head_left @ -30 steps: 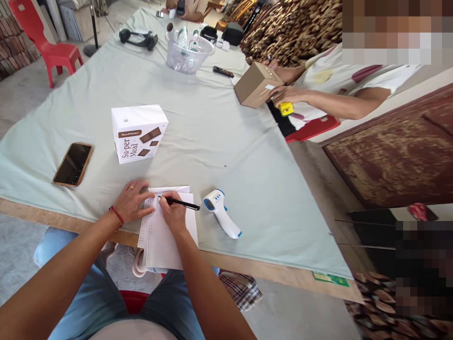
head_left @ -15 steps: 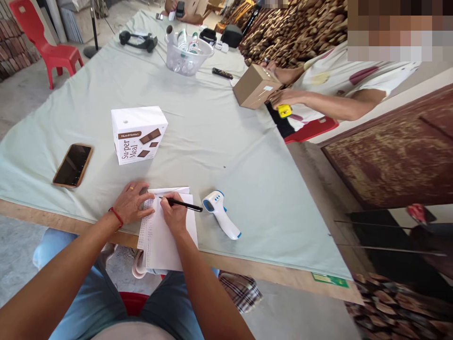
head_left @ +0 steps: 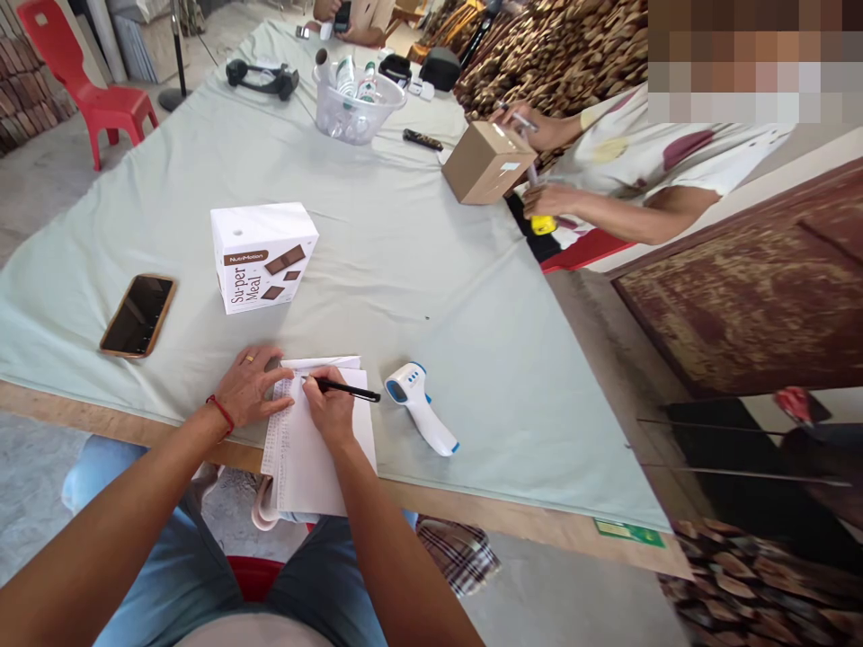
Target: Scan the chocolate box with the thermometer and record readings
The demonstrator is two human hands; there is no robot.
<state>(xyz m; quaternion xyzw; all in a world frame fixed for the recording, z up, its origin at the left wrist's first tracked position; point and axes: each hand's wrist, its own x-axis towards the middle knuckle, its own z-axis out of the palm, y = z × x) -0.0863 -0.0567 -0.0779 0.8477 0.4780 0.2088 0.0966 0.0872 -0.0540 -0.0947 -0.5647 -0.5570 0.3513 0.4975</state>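
Note:
My right hand (head_left: 330,406) grips a black pen (head_left: 351,390), its tip against the upper left of a white notebook page (head_left: 320,458). Small handwriting runs down the left side of the page. Fingers spread, my left hand (head_left: 254,385) rests flat on the table and touches the notebook's left edge. A white and blue infrared thermometer (head_left: 426,409) lies just right of the pen. Beyond my hands stands a white "Su-per Meal" box (head_left: 264,258). To the left lies a smartphone (head_left: 139,314) with a dark screen.
Across the table, a person's hands (head_left: 549,199) are beside a cardboard box (head_left: 486,163) and a yellow tape measure (head_left: 543,225). Farther back are a clear plastic basket (head_left: 357,115) of bottles, a black remote (head_left: 422,139) and a black headset-like frame (head_left: 262,79). A red chair (head_left: 101,90) stands left.
My right hand and the pen have shifted very slightly left on the page. My left hand stays in place. The other person's hands have moved apart beside the cardboard box.

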